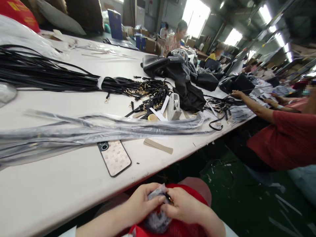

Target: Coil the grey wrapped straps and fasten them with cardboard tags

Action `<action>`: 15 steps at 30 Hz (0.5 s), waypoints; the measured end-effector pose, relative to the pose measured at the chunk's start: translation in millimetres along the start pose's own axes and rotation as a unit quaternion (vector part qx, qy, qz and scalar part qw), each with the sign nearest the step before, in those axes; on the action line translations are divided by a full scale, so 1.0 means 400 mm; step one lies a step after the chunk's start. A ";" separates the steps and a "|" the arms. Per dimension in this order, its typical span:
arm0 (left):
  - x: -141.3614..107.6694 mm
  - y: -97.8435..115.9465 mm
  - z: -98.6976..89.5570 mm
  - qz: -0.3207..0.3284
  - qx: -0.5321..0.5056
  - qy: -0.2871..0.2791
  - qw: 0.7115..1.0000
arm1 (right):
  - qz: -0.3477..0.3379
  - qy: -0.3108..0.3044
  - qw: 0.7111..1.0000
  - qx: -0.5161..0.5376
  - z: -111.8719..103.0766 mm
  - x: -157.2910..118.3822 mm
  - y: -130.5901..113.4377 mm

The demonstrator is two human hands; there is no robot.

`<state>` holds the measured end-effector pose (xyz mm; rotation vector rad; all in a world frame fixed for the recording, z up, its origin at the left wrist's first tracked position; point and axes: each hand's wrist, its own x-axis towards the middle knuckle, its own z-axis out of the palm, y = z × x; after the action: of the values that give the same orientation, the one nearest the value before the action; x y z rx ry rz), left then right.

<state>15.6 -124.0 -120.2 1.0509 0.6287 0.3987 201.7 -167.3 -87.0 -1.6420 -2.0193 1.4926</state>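
Observation:
Low in the head view, over a red cloth on the lap, both hands hold a coiled dark strap in clear plastic (158, 222). My left hand (142, 200) has its fingers wrapped round the coil's left and upper side. My right hand (181, 204) pinches its right side, where a black strap end with a small gold-coloured clasp shows between the fingers. On the table (71, 177) ahead, several long plastic-wrapped straps (111, 128) lie across the surface. A patterned phone (116, 159) rests partly beside them, near a beige strip (158, 146).
A banded bundle of black straps (61, 77) with gold clasps spreads over the table's far side. Black bags (172, 75) are piled beyond a small grey pouch (174, 107). At the right, a person in a red shirt (283, 138) handles straps. The table edge slopes up rightward.

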 end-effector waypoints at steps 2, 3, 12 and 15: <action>0.006 0.012 -0.005 -0.003 0.021 0.056 0.998 | -0.014 0.015 1.000 -0.013 -0.027 0.019 -0.009; 0.009 0.016 -0.008 -0.005 0.025 0.081 0.996 | -0.024 0.040 0.999 -0.022 -0.046 0.033 -0.012; -0.013 -0.032 -0.023 -0.036 0.057 0.096 0.993 | -0.083 0.375 0.898 -0.216 -0.134 0.256 0.015; -0.024 -0.050 -0.031 -0.047 0.059 0.075 0.994 | -0.061 0.370 0.885 -0.276 -0.117 0.295 0.017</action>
<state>0.4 -130.4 -139.6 1.1065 0.8416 0.3637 189.6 -45.7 -121.3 -1.8127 -2.0751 0.1347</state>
